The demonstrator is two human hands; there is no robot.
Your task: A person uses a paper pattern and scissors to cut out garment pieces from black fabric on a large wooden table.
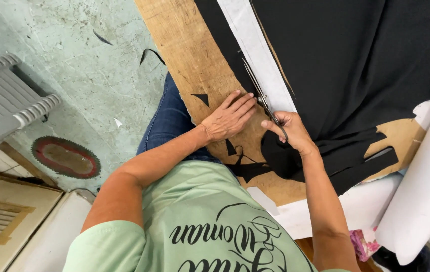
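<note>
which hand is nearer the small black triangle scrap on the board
Left. The left hand lies flat on the wooden board, just right of the triangle scrap. The right hand holds the scissors farther right, beyond the left hand.

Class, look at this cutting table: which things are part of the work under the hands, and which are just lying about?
In use:
right hand gripping the scissors
left hand pressing flat beside the blades
black fabric
white paper pattern strip
wooden board

Lying about:
black fabric scraps near the board's edge
small black triangle offcut
white roll
grey plastic crate on the floor
</note>
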